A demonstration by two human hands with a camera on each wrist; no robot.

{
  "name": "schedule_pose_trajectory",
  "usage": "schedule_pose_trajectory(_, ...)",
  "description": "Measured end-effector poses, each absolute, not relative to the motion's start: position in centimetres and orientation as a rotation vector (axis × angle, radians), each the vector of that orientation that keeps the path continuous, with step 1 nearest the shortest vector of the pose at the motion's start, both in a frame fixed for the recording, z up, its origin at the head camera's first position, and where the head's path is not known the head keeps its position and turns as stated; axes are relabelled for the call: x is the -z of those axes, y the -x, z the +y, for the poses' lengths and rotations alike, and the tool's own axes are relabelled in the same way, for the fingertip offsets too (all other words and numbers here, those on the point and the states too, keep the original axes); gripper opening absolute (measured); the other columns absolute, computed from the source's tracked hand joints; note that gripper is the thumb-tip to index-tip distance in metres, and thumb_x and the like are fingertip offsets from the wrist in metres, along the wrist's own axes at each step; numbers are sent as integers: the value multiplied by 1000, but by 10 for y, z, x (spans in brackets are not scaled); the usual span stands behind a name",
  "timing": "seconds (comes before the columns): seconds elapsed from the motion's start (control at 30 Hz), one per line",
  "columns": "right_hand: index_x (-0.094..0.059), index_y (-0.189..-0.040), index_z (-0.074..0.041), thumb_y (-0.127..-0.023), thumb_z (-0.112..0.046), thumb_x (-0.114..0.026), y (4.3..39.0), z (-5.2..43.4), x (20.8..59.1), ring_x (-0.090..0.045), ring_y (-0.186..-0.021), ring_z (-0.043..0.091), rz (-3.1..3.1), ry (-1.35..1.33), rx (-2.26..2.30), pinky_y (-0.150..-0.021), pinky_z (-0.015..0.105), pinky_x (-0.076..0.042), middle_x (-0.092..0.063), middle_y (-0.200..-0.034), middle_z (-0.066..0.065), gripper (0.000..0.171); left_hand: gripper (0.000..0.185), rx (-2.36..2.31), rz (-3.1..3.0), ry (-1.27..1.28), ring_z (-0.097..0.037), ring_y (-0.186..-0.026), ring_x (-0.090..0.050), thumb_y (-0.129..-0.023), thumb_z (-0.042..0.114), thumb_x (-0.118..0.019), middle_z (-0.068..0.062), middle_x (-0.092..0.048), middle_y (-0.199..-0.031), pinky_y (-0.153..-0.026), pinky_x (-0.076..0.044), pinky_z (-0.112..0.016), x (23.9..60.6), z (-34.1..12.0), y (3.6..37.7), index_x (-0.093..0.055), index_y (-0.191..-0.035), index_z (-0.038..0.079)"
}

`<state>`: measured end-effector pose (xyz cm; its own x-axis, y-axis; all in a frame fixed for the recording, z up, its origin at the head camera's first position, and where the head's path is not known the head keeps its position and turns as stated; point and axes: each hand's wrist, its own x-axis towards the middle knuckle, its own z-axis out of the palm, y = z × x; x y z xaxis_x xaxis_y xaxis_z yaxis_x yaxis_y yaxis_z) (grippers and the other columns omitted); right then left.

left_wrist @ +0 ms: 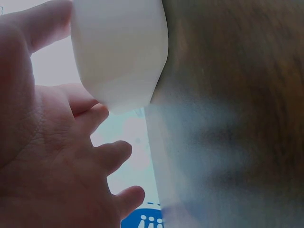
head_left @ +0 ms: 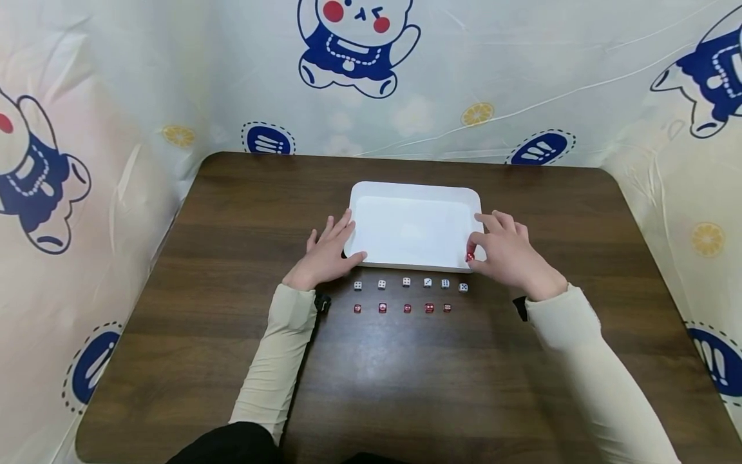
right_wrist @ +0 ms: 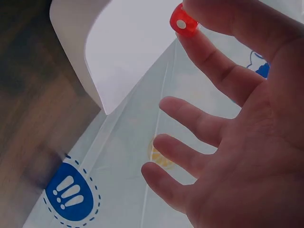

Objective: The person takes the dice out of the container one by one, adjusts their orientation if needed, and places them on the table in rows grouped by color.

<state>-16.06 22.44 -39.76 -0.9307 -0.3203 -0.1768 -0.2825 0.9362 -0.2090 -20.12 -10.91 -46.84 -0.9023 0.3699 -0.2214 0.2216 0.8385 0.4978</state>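
Note:
A white rectangular tray [head_left: 414,225] lies on the brown table. My left hand [head_left: 328,258] touches its left end with fingers spread, the thumb at the near left corner; the left wrist view shows the thumb and a fingertip against the tray's side [left_wrist: 121,57]. Between thumb and index finger my right hand [head_left: 510,254] pinches a red die [right_wrist: 184,21] with white pips, over the tray's near right corner. The other right fingers are extended. Nearer than the tray, white dice [head_left: 406,282] form a row, with a row of red dice [head_left: 408,309] in front of them.
The brown wooden table [head_left: 232,361] has rounded corners. A pale curtain [head_left: 452,58] printed with blue-clothed cartoon figures and orange slices hangs around its back and sides. Dark bands sit at both wrists.

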Motion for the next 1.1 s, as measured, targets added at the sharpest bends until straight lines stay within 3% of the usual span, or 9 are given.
schedule_pose_trajectory(0.5,-66,-80,-19,-81,-21,-75,126,225,419,-23,-138,50,2893,568,297,-102,66,-21,-38,-148,24,9,79,-688,2706,-439,-30,-152,5,-94,53,-50,7,5,-164,-115,2,-62,468,-110,201,-18,-155,14)
schedule_pose_trajectory(1.1,-66,-80,-18,-79,-20,-76,100,229,445,-26,-136,47,2928,625,309,-98,66,-28,-38,-148,21,11,79,-683,2707,-442,-29,-152,6,-95,53,-50,7,5,-164,-115,1,-63,468,-109,201,-18,-155,14)
